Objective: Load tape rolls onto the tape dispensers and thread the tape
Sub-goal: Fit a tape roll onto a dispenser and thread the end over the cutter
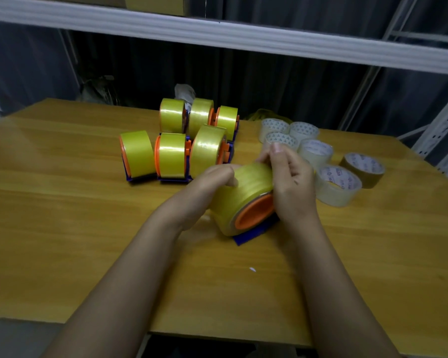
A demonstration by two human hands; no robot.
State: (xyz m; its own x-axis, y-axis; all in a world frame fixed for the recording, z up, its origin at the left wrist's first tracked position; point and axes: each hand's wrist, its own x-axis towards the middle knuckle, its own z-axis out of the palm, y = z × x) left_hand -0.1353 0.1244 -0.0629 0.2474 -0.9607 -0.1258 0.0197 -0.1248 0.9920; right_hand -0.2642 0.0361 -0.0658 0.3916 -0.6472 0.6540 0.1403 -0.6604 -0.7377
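Both hands [246,177] grip one dispenser [256,223] holding yellow tape [246,195].

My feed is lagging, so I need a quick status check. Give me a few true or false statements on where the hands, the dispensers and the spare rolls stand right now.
1. Both hands are on the yellow tape roll mounted on the near dispenser. True: the left hand and the right hand both grip it.
2. Six loaded dispensers stand behind the hands. True.
3. The spare rolls lie to the left of the hands. False: the clear rolls lie on the right side of the table.
4. Every spare roll is clear. False: one brown roll lies at the far right.
5. The dispenser hubs are green. False: they are orange on blue bases.
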